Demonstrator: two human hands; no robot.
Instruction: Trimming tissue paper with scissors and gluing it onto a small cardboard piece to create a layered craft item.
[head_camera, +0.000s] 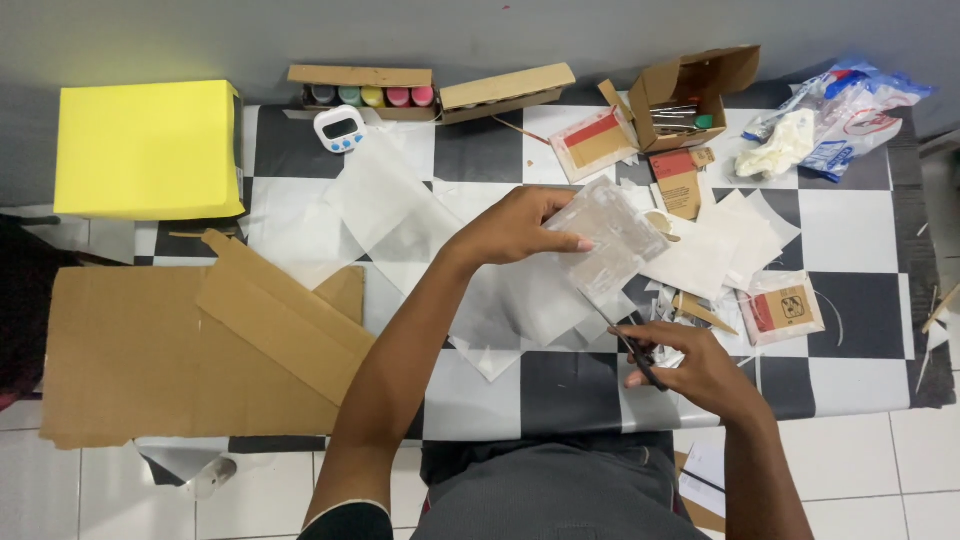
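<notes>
The left hand (515, 228) pinches a clear, crinkled plastic packet (612, 240) by its left edge, holding it above the black-and-white checkered table (860, 290). Below and to the right of it, the right hand (690, 365) closes around thin dark scissors (638, 358), their blades mostly hidden by fingers.

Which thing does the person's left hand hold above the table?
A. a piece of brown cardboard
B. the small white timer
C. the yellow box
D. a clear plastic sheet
D: the left hand grips a clear plastic sheet at its edge, above the checkered table, while the yellow box, the white timer and the brown cardboard lie apart from it, untouched.
</notes>
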